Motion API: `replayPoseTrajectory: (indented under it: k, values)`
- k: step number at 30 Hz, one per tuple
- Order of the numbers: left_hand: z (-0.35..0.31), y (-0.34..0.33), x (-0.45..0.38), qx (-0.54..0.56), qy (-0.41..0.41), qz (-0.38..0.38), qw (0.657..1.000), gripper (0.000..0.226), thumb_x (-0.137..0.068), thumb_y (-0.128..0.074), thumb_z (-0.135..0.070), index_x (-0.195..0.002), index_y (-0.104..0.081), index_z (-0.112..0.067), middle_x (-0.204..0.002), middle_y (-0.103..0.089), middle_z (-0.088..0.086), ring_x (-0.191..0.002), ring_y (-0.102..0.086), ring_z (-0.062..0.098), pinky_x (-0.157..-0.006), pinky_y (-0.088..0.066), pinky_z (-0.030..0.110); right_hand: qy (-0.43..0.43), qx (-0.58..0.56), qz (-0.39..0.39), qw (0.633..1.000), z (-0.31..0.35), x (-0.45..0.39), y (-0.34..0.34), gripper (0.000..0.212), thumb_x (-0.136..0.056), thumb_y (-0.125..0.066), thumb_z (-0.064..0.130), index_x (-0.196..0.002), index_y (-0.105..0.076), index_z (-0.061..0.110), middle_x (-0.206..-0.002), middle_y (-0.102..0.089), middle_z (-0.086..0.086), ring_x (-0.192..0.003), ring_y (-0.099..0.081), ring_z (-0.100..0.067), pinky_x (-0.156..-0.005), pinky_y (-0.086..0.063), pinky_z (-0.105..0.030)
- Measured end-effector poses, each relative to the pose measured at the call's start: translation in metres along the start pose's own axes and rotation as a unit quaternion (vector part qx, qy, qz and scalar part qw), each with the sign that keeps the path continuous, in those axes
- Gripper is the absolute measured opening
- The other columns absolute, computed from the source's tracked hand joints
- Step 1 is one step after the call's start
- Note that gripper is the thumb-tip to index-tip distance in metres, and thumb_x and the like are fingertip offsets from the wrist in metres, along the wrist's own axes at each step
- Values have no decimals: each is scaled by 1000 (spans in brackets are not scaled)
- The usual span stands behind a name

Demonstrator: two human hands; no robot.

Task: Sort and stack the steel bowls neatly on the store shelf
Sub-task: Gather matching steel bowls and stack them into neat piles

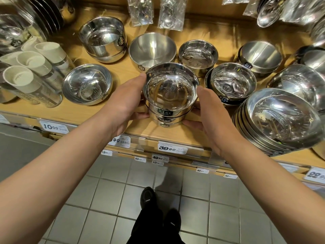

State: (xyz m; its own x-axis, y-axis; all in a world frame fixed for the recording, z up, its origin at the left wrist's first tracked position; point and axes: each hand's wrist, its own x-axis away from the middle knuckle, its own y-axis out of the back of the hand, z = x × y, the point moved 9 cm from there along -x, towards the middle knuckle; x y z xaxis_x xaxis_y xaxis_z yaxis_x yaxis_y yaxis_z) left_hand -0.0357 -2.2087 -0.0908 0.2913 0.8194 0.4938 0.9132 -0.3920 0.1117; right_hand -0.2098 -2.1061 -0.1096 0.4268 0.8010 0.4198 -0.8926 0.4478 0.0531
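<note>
A stack of three shiny steel bowls [170, 95] stands near the front edge of the wooden shelf [123, 71], with dark labels on the sides. My left hand [125, 104] wraps its left side and my right hand [206, 110] cups its right side, fingers under the lower bowls. Other steel bowls sit around it: a single bowl [87, 84] to the left, a matte bowl [152, 47] behind, a tall pair [102, 38] at the back left, and a stacked pair [232, 83] to the right.
White-capped tumblers [28, 67] lie at the left. A tilted pile of wide bowls [279, 120] fills the right front. Bagged utensils [140, 9] hang above the back. Price tags [172, 148] line the shelf edge. Grey floor tiles and my shoes show below.
</note>
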Motion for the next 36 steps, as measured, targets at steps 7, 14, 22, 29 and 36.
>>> replayPoseTrajectory:
  k: [7,14,22,29,36]
  values:
    - [3,12,7,9,6,-17,1000,39,-104,-43,-50,-122,-67,-25,-122,-67,4,-113,-64,20,-81,-61,37,7,35,-20,999,5,7,11,37,-84,-46,65,-98,-72,42,-101,-73,18,-110,-64,-18,-101,-51,-54]
    - [4,43,67,5,-26,-75,997,24,-104,-49,-37,-109,-69,-23,-108,-66,2,-103,-65,19,-88,-57,38,37,14,-55,998,24,63,45,25,-94,-53,50,-77,-71,51,-91,-70,10,-95,-69,-18,-91,-59,-50]
    - [-33,5,143,-18,-80,-34,996,16,-102,-56,-18,-95,-71,-20,-102,-70,6,-96,-66,21,-74,-57,31,50,-13,-93,994,51,145,101,21,-99,-58,32,-95,-74,19,-90,-75,-2,-79,-72,-15,-67,-60,-28]
    - [-65,-47,149,-30,-115,50,992,15,-99,-59,-11,-94,-71,-18,-83,-70,-1,-79,-65,16,-72,-57,33,57,7,-125,990,62,163,135,20,-99,-58,27,-92,-75,18,-96,-76,-1,-90,-71,-15,-68,-55,-24]
    - [-86,-73,116,-63,-110,95,987,12,-97,-60,-13,-103,-70,-12,-76,-68,2,-70,-61,16,-65,-51,30,47,1,-192,980,58,158,164,16,-98,-60,29,-100,-75,23,-93,-78,5,-95,-73,-18,-90,-59,-44]
